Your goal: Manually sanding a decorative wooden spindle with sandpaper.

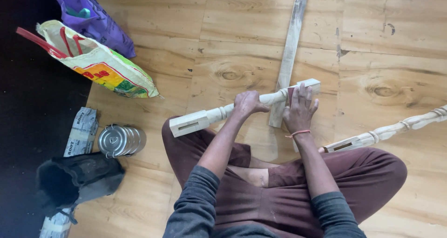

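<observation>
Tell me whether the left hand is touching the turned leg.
Touching. The head view shows the left hand wrapped around the turned leg, no gap visible.

At the upper left we see a purple bag [95,17] lying on the wooden floor [382,38], partly cut off by the frame's top edge. Just below it, touching, lies a woven sack [100,63] printed in cream, yellow, orange, red and green, with red handles. Further down the left side, a folded printed paper strip [83,132] lies beside a black mat [28,103].
</observation>
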